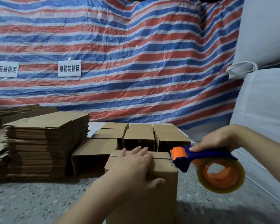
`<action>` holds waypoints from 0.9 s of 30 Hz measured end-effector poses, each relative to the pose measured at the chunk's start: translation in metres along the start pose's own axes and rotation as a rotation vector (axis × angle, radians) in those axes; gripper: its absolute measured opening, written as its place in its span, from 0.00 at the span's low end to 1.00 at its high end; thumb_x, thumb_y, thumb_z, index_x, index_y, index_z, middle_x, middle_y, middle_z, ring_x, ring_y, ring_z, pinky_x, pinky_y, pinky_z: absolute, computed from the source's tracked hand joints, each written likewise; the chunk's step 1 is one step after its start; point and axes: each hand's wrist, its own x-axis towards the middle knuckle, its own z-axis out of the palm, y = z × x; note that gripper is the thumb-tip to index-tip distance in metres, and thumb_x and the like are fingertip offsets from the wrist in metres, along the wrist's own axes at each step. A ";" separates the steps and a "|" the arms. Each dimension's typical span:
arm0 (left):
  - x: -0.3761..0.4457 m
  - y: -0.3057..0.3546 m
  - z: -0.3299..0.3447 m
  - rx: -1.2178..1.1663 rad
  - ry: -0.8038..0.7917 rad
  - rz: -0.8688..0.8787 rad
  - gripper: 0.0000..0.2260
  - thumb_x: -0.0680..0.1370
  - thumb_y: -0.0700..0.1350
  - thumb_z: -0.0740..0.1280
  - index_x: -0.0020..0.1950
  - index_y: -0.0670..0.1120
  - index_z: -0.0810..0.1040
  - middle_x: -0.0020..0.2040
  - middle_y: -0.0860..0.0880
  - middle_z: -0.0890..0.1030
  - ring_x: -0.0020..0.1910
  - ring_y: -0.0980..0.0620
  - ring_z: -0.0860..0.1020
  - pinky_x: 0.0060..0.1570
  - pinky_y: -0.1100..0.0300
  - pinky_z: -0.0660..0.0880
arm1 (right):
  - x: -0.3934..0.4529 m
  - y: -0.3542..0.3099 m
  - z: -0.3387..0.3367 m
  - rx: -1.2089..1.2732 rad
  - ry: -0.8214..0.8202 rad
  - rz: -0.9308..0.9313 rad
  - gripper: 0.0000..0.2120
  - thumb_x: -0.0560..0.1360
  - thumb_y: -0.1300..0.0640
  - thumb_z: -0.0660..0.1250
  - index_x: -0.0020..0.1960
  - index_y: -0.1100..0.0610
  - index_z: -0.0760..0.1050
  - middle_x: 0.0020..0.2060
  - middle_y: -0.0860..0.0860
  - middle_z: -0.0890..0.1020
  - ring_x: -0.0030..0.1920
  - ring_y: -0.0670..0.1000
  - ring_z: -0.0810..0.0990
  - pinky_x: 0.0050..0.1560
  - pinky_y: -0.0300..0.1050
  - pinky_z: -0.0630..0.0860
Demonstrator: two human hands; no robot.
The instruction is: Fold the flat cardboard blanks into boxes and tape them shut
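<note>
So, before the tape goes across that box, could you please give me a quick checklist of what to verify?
1. Top flaps of the brown cardboard box closed: ok, though a dark seam gap shows.
2. Left hand pressing flat on the flaps: ok.
3. Right hand gripping the blue and orange tape dispenser: ok.
4. Dispenser head at the seam's right end: ok, at the box edge; contact cannot tell.
5. Clear tape roll loaded: ok; free tape end cannot tell.
6. Left fingers clear of the seam: not ok, they lie across it.
</note>
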 end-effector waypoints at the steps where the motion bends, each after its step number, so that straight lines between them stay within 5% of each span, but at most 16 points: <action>1: 0.004 0.006 -0.001 -0.023 0.014 0.028 0.38 0.74 0.73 0.55 0.78 0.55 0.53 0.80 0.53 0.52 0.79 0.52 0.48 0.75 0.46 0.43 | 0.001 0.001 0.000 0.001 -0.003 -0.008 0.48 0.52 0.23 0.73 0.60 0.55 0.78 0.47 0.52 0.87 0.47 0.50 0.85 0.54 0.44 0.79; 4: 0.015 0.026 0.004 -0.078 0.018 0.059 0.38 0.76 0.70 0.54 0.80 0.52 0.49 0.80 0.52 0.51 0.79 0.52 0.49 0.75 0.49 0.45 | 0.004 0.003 0.001 -0.002 -0.009 -0.035 0.51 0.50 0.22 0.74 0.61 0.55 0.78 0.49 0.52 0.87 0.48 0.50 0.85 0.52 0.43 0.80; 8: 0.019 0.031 0.012 -0.039 0.068 0.064 0.35 0.77 0.69 0.53 0.78 0.51 0.57 0.79 0.51 0.58 0.78 0.51 0.55 0.74 0.48 0.53 | 0.000 0.009 -0.003 0.027 -0.023 -0.055 0.44 0.58 0.25 0.71 0.61 0.57 0.79 0.48 0.53 0.86 0.46 0.49 0.83 0.50 0.42 0.79; 11: 0.017 0.029 0.014 -0.030 0.115 0.084 0.34 0.76 0.69 0.51 0.76 0.51 0.61 0.77 0.51 0.62 0.76 0.51 0.58 0.72 0.50 0.57 | -0.005 0.010 -0.013 0.017 -0.039 -0.089 0.50 0.52 0.23 0.73 0.61 0.57 0.79 0.48 0.54 0.86 0.45 0.50 0.83 0.49 0.43 0.79; 16: 0.014 0.029 0.014 -0.026 0.146 0.099 0.37 0.73 0.71 0.44 0.75 0.51 0.63 0.75 0.51 0.66 0.75 0.51 0.62 0.70 0.49 0.60 | -0.020 0.013 -0.033 0.013 -0.087 -0.057 0.43 0.56 0.25 0.75 0.59 0.56 0.81 0.52 0.56 0.86 0.50 0.53 0.82 0.59 0.50 0.77; 21: 0.013 0.030 0.014 -0.034 0.146 0.100 0.35 0.74 0.70 0.45 0.75 0.53 0.62 0.75 0.52 0.67 0.74 0.52 0.62 0.70 0.50 0.60 | -0.018 -0.015 -0.016 -0.425 0.037 0.168 0.40 0.58 0.20 0.69 0.53 0.52 0.82 0.46 0.52 0.87 0.48 0.51 0.86 0.52 0.45 0.81; 23: 0.014 0.030 0.015 -0.034 0.154 0.110 0.31 0.77 0.68 0.49 0.76 0.54 0.60 0.75 0.53 0.65 0.75 0.52 0.61 0.71 0.50 0.60 | -0.003 -0.029 0.005 -0.636 0.105 0.213 0.36 0.59 0.22 0.70 0.50 0.51 0.81 0.41 0.48 0.85 0.42 0.49 0.84 0.42 0.44 0.78; 27: 0.015 0.029 0.015 -0.018 0.166 0.128 0.28 0.79 0.67 0.50 0.76 0.57 0.59 0.76 0.55 0.64 0.75 0.53 0.61 0.71 0.51 0.61 | 0.028 -0.016 0.056 -0.724 0.209 0.247 0.34 0.67 0.26 0.69 0.59 0.52 0.79 0.39 0.47 0.77 0.38 0.48 0.76 0.37 0.44 0.72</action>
